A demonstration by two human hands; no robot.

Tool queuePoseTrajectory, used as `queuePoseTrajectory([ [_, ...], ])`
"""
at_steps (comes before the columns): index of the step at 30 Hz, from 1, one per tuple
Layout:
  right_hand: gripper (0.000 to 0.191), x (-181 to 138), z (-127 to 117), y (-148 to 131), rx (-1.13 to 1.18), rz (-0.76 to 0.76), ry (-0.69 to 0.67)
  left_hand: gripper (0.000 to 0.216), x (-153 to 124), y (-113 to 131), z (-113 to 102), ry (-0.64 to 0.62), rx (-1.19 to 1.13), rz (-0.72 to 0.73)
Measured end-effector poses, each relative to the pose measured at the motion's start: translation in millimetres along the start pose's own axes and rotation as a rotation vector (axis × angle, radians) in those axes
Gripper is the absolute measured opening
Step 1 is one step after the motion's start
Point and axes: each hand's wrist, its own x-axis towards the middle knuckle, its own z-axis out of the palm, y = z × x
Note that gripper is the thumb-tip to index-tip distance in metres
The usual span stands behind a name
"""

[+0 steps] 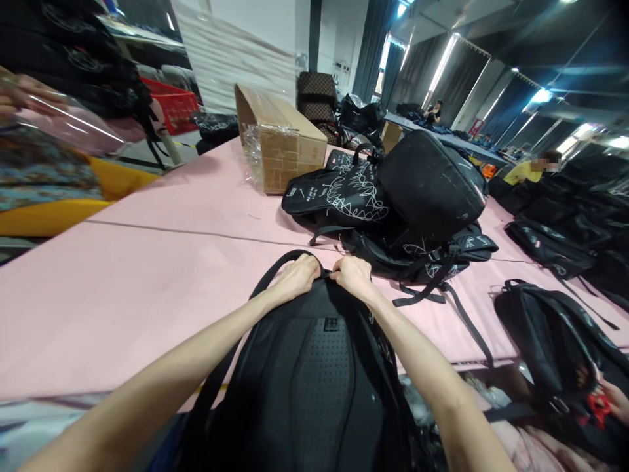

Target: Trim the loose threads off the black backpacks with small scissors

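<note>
A black backpack (314, 373) lies back-panel up in front of me, its top reaching onto the pink table (147, 275). My left hand (296, 277) is closed on the backpack's top edge by the carry handle. My right hand (352, 275) pinches the same top edge just beside it, fingertips almost touching the left hand. What the fingers pinch is too small to make out, likely a zipper or handle.
A pile of black backpacks with white scribble print (393, 203) lies just beyond my hands. A cardboard box (280, 137) stands further back. More black bags (555, 341) sit at the right edge. Another person's hand (24, 95) holds clear plastic at far left; a seated person (533, 169) is at the far right.
</note>
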Motion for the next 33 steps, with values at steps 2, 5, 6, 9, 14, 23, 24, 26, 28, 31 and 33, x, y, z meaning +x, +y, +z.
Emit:
queuePoseTrajectory([
  [2, 0.02, -1, 1, 1, 0.01, 0.009, 0.006, 0.013, 0, -1, 1, 0.0, 0.0, -0.005],
  [5, 0.02, -2, 2, 1, 0.027, 0.022, 0.0, 0.013, 0, -2, 2, 0.001, 0.001, -0.011],
  [6, 0.02, -2, 2, 1, 0.029, 0.028, -0.006, 0.013, 0, -2, 2, 0.001, 0.001, -0.012],
  [9, 0.019, -3, 2, 0, 0.032, 0.036, -0.007, 0.014, -1, -1, 1, 0.001, 0.004, -0.004],
  [14, 0.02, -4, 4, 0, 0.058, 0.05, 0.012, 0.013, -1, 0, 1, 0.002, 0.01, -0.003],
  [23, 0.019, -8, 8, -2, 0.079, 0.066, 0.051, 0.014, -1, -1, 3, 0.007, 0.005, -0.005],
  [24, 0.019, -8, 8, -2, 0.076, 0.066, 0.052, 0.014, -1, 0, 3, 0.008, 0.005, -0.006],
  [26, 0.02, -7, 8, -1, 0.075, 0.064, 0.05, 0.014, -1, 0, 2, 0.009, 0.004, -0.004],
  [28, 0.021, -7, 9, 0, 0.095, 0.063, 0.039, 0.014, 0, 0, 3, 0.011, -0.004, -0.003],
  [31, 0.02, -9, 11, 2, 0.135, 0.074, 0.04, 0.015, 1, -4, 6, 0.017, -0.025, -0.009],
  [33, 0.02, -10, 12, 2, 0.127, 0.073, 0.064, 0.016, 1, -8, 10, 0.023, -0.033, -0.017],
])
